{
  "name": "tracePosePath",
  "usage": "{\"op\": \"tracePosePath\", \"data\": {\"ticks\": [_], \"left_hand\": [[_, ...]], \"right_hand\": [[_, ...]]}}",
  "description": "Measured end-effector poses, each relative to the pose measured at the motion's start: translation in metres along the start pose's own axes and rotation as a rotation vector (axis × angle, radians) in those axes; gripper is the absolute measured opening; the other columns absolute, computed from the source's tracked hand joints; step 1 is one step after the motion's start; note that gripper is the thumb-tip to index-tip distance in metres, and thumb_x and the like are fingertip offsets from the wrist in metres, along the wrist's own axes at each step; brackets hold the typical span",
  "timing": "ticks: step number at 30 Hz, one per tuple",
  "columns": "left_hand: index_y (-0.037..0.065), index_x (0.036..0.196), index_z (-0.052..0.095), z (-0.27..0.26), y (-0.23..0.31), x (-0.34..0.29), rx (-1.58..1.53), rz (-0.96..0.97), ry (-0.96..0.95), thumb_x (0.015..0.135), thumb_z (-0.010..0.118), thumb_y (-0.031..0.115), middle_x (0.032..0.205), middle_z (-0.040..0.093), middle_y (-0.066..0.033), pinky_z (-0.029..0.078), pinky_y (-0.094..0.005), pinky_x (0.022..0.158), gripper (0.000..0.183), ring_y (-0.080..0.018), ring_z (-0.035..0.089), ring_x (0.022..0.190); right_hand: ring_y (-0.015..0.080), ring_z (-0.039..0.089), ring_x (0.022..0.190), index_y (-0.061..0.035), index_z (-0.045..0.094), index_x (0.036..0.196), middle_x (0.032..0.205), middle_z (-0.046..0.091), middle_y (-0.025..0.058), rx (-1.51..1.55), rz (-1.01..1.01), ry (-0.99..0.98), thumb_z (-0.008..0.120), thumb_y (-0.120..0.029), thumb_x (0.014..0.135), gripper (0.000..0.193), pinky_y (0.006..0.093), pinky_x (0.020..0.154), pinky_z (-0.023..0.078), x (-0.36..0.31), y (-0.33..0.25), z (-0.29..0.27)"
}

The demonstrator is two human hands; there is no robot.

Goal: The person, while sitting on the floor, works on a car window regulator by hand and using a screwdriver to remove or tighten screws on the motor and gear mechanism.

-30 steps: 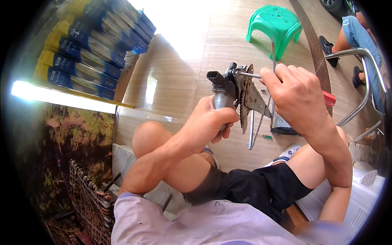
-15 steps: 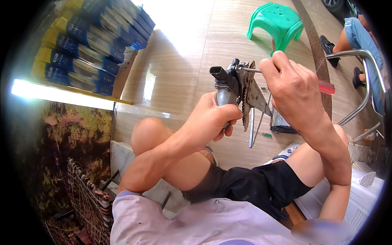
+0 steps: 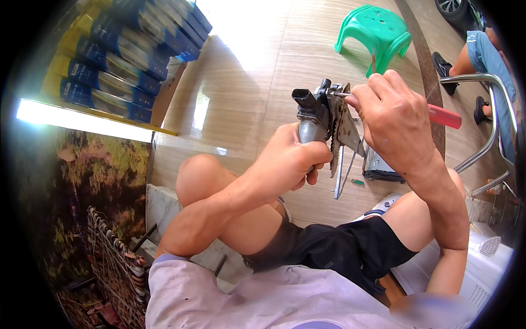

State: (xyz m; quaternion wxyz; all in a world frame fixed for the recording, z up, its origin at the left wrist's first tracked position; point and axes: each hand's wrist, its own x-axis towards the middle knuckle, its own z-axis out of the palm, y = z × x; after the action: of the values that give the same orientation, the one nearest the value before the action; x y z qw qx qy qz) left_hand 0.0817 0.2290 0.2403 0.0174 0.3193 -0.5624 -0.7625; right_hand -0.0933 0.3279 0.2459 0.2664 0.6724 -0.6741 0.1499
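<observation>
In front of me my left hand (image 3: 298, 159) is wrapped round the grey body of a small motor (image 3: 312, 130) with a black connector socket on top. A toothed metal plate (image 3: 344, 126) is fixed along the motor's right side. My right hand (image 3: 397, 123) is closed round a screwdriver (image 3: 445, 116), whose red handle sticks out to the right of the palm. Its metal shaft points left and meets the top of the motor beside the plate; the tip's exact seat is too small to make out. A thin brownish rod (image 3: 373, 60) rises above the right knuckles.
A green plastic stool (image 3: 375, 33) stands ahead on the tiled floor. Below the hands lie a grey metal box (image 3: 381, 166), thin metal bars (image 3: 338, 175) and a small green piece (image 3: 357, 182). Blue-yellow boxes (image 3: 104, 66) fill a shelf at left. Another person's leg (image 3: 463, 55) and a chrome chair (image 3: 496, 104) are at right.
The motor and my left hand have shifted slightly right. My right hand sits closer to the motor, and the screwdriver's red handle shows more and has turned in the grip.
</observation>
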Motion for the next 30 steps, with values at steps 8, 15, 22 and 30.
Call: {"op": "tracePosePath", "data": {"ticks": [8,15,22,30], "left_hand": [[0.005,0.074,0.051,0.000,0.000,0.001,0.007,-0.003,0.000,0.081,0.062,0.009,0.056,0.048,-0.0016,0.027,-0.0262,0.037,0.013,-0.0096,0.042,0.042],[0.004,0.075,0.052,0.000,0.001,0.000,0.021,-0.010,0.002,0.081,0.061,0.010,0.056,0.049,-0.0022,0.027,-0.0262,0.036,0.012,-0.0096,0.042,0.042],[0.005,0.075,0.052,-0.001,0.001,-0.001,0.029,-0.010,-0.003,0.082,0.060,0.010,0.054,0.050,-0.0030,0.027,-0.0261,0.037,0.012,-0.0096,0.041,0.040],[0.004,0.073,0.052,-0.003,0.002,-0.001,0.039,-0.054,-0.015,0.077,0.061,0.011,0.063,0.053,-0.0027,0.035,-0.0263,0.038,0.012,-0.0118,0.055,0.049]], "right_hand": [[0.0208,0.062,0.068,-0.0072,0.050,0.075,0.076,0.052,0.0056,0.034,0.043,-0.019,0.062,-0.003,0.075,0.012,0.0336,0.053,0.052,-0.003,-0.005,0.003],[0.0243,0.063,0.070,-0.0065,0.058,0.087,0.079,0.053,0.0074,0.173,0.060,-0.019,0.067,-0.008,0.080,0.011,0.0372,0.057,0.051,-0.001,-0.002,0.006],[0.0240,0.065,0.070,-0.0081,0.060,0.083,0.074,0.056,0.0056,0.213,-0.016,-0.040,0.065,-0.013,0.086,0.008,0.0371,0.056,0.053,0.002,0.001,0.008],[0.0301,0.064,0.062,-0.0087,0.057,0.085,0.070,0.056,0.0089,0.336,0.080,0.005,0.065,-0.018,0.089,0.012,0.0391,0.053,0.052,0.001,-0.002,0.016]]}}
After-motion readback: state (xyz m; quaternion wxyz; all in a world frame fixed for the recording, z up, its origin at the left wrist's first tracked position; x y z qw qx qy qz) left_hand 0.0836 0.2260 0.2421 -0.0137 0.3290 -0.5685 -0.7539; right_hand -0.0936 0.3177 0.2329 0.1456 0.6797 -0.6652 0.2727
